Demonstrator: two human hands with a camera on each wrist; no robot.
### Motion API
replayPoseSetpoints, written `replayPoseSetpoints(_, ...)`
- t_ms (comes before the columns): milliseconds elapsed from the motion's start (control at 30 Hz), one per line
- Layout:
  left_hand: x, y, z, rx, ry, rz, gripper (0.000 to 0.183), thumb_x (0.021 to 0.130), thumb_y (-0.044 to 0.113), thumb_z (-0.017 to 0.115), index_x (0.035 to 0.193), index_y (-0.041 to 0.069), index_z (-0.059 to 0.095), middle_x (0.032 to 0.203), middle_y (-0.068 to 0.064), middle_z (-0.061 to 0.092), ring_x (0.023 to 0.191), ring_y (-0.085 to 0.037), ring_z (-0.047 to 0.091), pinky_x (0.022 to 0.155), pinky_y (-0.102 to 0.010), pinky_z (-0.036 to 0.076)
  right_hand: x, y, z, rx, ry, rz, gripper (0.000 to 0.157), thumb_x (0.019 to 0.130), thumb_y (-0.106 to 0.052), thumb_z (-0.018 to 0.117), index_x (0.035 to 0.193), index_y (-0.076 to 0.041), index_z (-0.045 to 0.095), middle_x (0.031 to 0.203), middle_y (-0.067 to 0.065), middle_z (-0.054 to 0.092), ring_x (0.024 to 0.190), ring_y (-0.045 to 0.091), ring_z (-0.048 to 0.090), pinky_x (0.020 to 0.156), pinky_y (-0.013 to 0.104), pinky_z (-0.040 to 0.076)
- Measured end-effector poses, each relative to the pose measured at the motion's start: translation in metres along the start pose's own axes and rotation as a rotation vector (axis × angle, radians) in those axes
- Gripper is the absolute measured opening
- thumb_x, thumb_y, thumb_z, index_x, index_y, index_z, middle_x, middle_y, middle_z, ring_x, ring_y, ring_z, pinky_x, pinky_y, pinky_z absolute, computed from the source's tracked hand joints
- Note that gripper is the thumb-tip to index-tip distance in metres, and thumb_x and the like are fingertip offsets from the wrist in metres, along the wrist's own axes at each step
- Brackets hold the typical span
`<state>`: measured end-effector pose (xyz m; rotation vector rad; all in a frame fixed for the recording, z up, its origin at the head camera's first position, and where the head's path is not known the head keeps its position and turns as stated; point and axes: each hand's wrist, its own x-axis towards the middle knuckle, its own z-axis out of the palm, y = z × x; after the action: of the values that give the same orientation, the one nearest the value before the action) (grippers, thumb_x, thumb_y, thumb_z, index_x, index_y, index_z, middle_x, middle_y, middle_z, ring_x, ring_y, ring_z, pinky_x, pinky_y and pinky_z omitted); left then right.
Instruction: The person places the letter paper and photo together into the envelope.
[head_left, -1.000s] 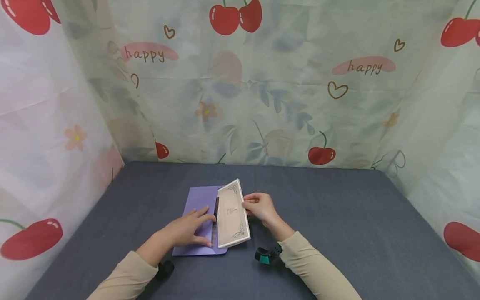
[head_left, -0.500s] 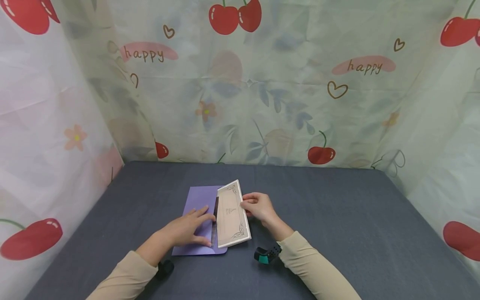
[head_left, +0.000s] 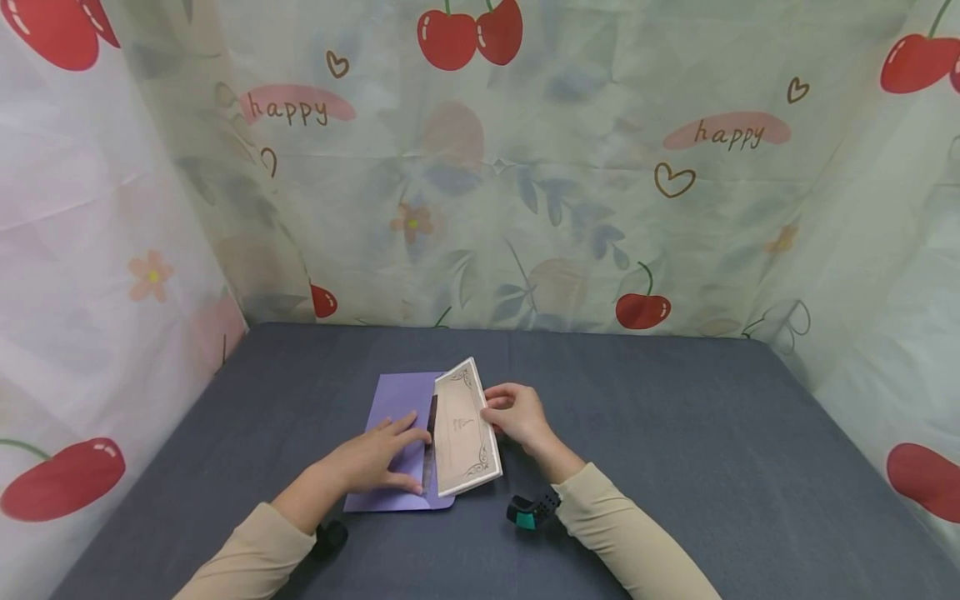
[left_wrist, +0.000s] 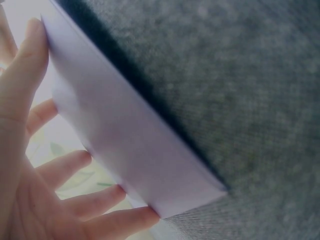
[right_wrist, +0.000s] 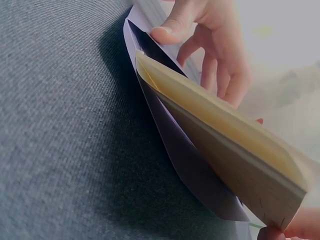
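Note:
A purple envelope (head_left: 401, 396) lies on the dark table, its opening facing right. Over its front, my left hand (head_left: 378, 457) rests with spread fingers; in the left wrist view those fingertips touch the envelope's edge (left_wrist: 120, 130). My right hand (head_left: 520, 412) pinches the right edge of a folded cream card (head_left: 461, 425) with a white border and dark corner scrolls. The card tilts up to the right, its left edge at the envelope's mouth. From the right wrist, the card (right_wrist: 225, 145) stands slightly parted above the envelope's flap (right_wrist: 175, 145).
A black band with a teal part (head_left: 527, 518) hangs under the right wrist, close over the table (head_left: 645, 433). Another black piece (head_left: 332, 538) sits under the left wrist. Behind the table's far edge hangs a cherry-patterned curtain (head_left: 570, 167), with more curtain at both sides.
My right hand and the card have shifted very slightly left. The left hand and the envelope have stayed in place.

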<state>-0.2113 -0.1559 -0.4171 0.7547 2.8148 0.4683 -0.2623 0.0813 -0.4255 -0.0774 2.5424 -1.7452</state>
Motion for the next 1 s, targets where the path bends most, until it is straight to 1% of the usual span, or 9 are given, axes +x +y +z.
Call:
replayPoseSetpoints(167,0.000,0.001,0.000,0.002,-0.004,-0.009,0.066,0.074,0.052,0.070,0.127,0.019,0.050,0.148,-0.022,0.034,0.128,-0.056,0.034,0.094,-0.064,0.038,0.001,0.002,0.002,-0.030,0.012,-0.021,0.027,0.076,0.003,0.068,0.103,0.003,0.065,0.083,0.015,0.067,0.052,0.008,0.057,0.050,0.026,0.053)
replayPoseSetpoints(400,0.001,0.002,-0.001,0.001,-0.021,-0.029,0.066,0.074,0.052,0.069,0.129,0.020,0.050,0.150,-0.020,0.032,0.130,-0.054,0.033,0.095,-0.064,0.037,0.000,0.004,0.006,-0.031,0.018,-0.030,0.026,0.074,0.004,0.069,0.100,0.003,0.065,0.081,0.015,0.068,0.050,0.008,0.055,0.048,0.026,0.052)
replayPoseSetpoints(500,0.002,0.002,0.000,-0.006,-0.027,-0.039,0.066,0.074,0.053,0.069,0.129,0.021,0.050,0.150,-0.019,0.032,0.131,-0.054,0.032,0.096,-0.064,0.037,0.000,0.004,0.008,-0.029,0.019,-0.028,0.026,0.074,0.003,0.069,0.100,0.003,0.065,0.080,0.014,0.068,0.050,0.006,0.054,0.048,0.025,0.051)
replayPoseSetpoints(700,0.001,0.001,0.000,-0.011,-0.027,-0.035,0.066,0.075,0.052,0.069,0.129,0.020,0.049,0.150,-0.020,0.032,0.131,-0.054,0.032,0.096,-0.064,0.037,-0.002,0.004,0.011,-0.024,0.013,-0.010,0.027,0.075,0.002,0.069,0.102,0.003,0.064,0.081,0.014,0.068,0.052,0.006,0.056,0.050,0.024,0.053)
replayPoseSetpoints(1000,0.002,0.001,0.000,-0.010,-0.035,-0.048,0.065,0.075,0.053,0.068,0.129,0.022,0.049,0.150,-0.019,0.032,0.132,-0.053,0.032,0.097,-0.064,0.036,-0.003,0.007,0.018,0.073,-0.001,0.023,0.029,0.076,0.002,0.068,0.104,0.007,0.062,0.082,0.014,0.067,0.055,0.006,0.058,0.055,0.027,0.055)
